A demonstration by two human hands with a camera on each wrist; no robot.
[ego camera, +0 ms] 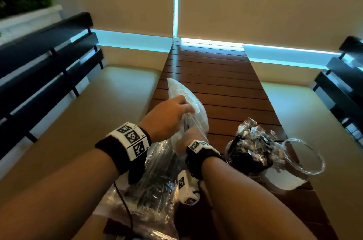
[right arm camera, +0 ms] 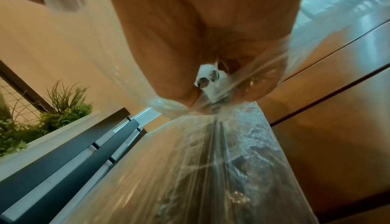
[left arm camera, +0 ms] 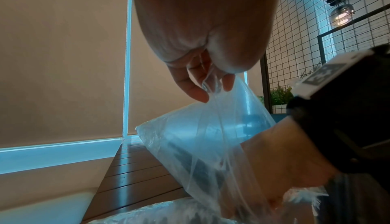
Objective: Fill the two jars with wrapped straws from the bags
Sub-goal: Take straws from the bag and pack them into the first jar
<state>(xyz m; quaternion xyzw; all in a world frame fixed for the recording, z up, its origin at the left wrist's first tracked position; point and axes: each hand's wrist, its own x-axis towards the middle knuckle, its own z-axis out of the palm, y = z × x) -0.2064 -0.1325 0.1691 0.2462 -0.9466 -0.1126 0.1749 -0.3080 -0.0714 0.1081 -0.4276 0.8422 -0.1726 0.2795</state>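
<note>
Head view: narrow slatted wooden table point(ego camera: 214, 86) running away toward the window blinds, cushioned bench seats dropping off just past both long edges, far half of the slats bare. Near end crowded. Left hand point(ego camera: 167, 116) raised over the left edge, fingers curled, pinching the rim of a clear plastic bag point(ego camera: 188, 106) held up off the table. Right hand point(ego camera: 188, 137) pushed inside that bag, seen only dimly through the film (grip not readable from here). Second bag point(ego camera: 155, 190), lying flat at the near left corner and hanging partly over the edge, dark straws inside. Two jars to the right: one jar point(ego camera: 249, 153) already stuffed with wrapped straws, crinkled wrappers bristling above its mouth; one empty jar point(ego camera: 304, 157) just beside it, close to the right edge. Dark slatted bench backs on either side.

Left wrist view: left hand point(left arm camera: 200, 81) from below, thumb and fingertips pressed together on a gathered fold of the bag point(left arm camera: 202, 132), the film hanging down in a tent. Shown only here: wire grid panel and a pendant lamp at upper right, and the right forearm entering the bag mouth.

Right wrist view: right hand point(right arm camera: 211, 44) wrapped in film, fingers closed around a small bundle of wrapped straws point(right arm camera: 209, 81), two round ends showing at the fist. Bag point(right arm camera: 200, 169) stretching away below. Planter with green plants at left, behind the bench back.
</note>
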